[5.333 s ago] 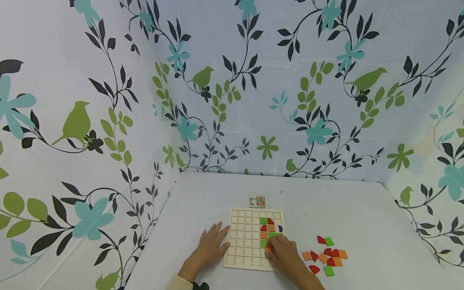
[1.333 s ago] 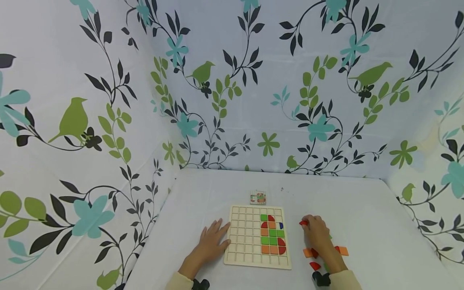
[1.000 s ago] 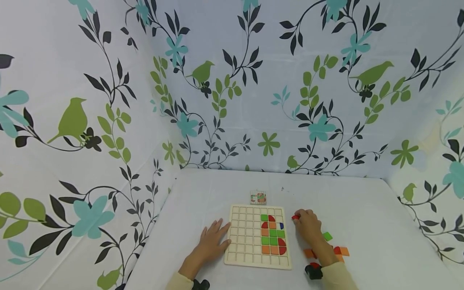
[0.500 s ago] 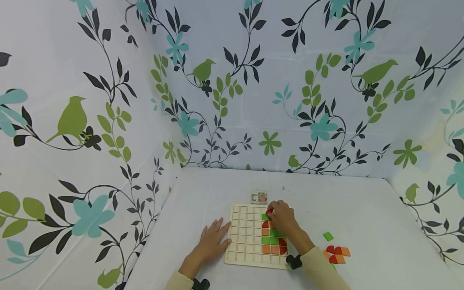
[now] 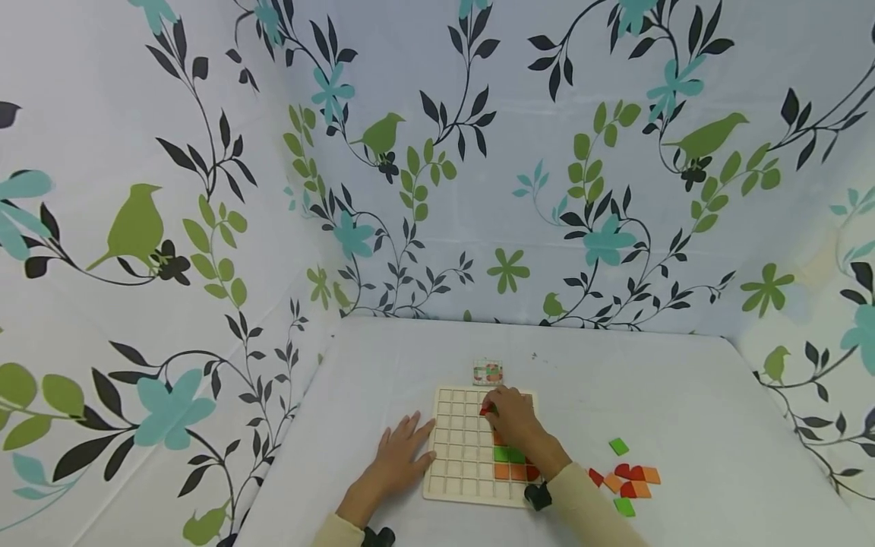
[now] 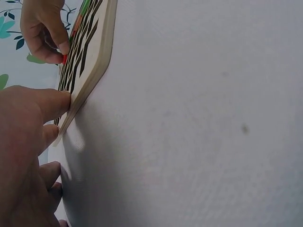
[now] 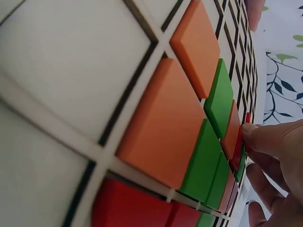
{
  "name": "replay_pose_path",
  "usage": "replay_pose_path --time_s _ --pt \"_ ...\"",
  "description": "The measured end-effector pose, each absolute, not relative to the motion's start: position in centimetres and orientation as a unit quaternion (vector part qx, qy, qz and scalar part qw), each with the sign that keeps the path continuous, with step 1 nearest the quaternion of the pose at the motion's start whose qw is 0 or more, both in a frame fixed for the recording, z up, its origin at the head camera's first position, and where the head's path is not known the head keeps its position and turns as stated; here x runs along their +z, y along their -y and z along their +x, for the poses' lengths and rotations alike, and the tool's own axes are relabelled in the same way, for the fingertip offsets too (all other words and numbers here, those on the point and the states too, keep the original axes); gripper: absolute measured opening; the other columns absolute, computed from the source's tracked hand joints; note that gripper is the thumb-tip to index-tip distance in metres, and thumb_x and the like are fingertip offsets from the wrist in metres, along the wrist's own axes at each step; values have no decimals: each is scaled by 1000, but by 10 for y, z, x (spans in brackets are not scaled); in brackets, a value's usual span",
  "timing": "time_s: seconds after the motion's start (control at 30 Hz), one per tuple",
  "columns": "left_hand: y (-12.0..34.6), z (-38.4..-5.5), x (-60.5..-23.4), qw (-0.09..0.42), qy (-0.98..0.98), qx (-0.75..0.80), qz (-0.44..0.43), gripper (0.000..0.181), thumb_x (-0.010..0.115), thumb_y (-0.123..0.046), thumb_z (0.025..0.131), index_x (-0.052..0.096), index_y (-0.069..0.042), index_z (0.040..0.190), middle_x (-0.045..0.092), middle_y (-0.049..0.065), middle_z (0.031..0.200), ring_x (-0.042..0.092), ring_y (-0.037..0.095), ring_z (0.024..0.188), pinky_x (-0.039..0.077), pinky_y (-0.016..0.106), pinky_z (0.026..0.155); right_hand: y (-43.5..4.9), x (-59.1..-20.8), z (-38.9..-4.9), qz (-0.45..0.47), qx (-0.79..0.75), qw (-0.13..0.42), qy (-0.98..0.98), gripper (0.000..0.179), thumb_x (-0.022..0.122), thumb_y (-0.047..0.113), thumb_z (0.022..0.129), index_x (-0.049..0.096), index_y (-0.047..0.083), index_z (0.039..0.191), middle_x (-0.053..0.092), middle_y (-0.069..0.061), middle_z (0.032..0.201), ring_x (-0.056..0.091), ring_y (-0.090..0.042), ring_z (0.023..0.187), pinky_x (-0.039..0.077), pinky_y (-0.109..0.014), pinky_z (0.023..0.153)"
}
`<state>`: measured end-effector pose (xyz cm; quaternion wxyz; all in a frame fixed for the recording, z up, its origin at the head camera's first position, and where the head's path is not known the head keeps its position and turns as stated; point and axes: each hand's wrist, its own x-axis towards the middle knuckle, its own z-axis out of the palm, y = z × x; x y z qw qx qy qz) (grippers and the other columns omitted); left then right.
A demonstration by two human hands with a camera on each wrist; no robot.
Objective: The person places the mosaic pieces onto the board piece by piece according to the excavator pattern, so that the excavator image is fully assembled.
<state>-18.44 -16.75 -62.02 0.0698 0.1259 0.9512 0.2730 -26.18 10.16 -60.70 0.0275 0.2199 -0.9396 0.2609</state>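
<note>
A pale wooden grid board (image 5: 456, 465) lies on the table, its right-hand cells partly filled with flat orange, green and red tiles. My right hand (image 5: 514, 416) reaches over the board's far part and pinches a red tile (image 5: 487, 409) between thumb and fingertips. In the right wrist view that red tile (image 7: 247, 118) shows edge-on at the thumb, just beyond the seated tiles. My left hand (image 5: 399, 460) rests at the board's left edge with fingers spread; in the left wrist view the thumb and a finger touch the board's rim (image 6: 102, 66).
A small pattern card (image 5: 488, 371) lies just behind the board. To the right are loose tiles: a green square (image 5: 618, 446), another green one (image 5: 624, 507), and several red and orange pieces (image 5: 639, 473). Patterned cloth (image 5: 437, 228) hangs behind and beside the table.
My right hand picked up a red tile from the loose pieces, carried it left over the board, and has moved slightly further left. Earlier, orange and red tiles went into the lower cells.
</note>
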Motion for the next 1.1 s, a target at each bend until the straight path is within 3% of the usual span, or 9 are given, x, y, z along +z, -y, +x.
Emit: replay_pose_path --time_s 0.33,0.7,0.9,1.1 --pt "167 -181 -618 63 -951 271 131 62 65 -37 104 48 -14 159 34 23 169 28 47 157 16 77 121 -102 -606 -260 213 259 34 941 11 79 13 95 72 20 90 60 5 93 55 -20 89 44 -59 86" --pt "168 -182 -618 57 -952 271 130 61 65 -35 104 48 -14 159 34 23 169 27 47 157 15 77 122 -106 -609 -258 211 253 58 942 7 79 16 96 75 17 101 66 -1 111 59 -25 99 46 -59 87" --pt "168 -183 -619 58 -954 266 128 61 64 -37 105 47 -15 160 33 22 170 27 47 158 15 76 123 -135 -601 -248 120 276 58 952 13 79 19 97 74 14 107 66 -11 119 62 -34 113 46 -58 89" --pt "168 -183 -620 57 -955 262 130 62 64 -37 104 47 -15 159 33 22 169 27 47 157 16 76 122 -203 -591 -233 14 267 41 963 32 75 19 98 68 2 124 60 -28 131 58 -47 121 47 -65 95"
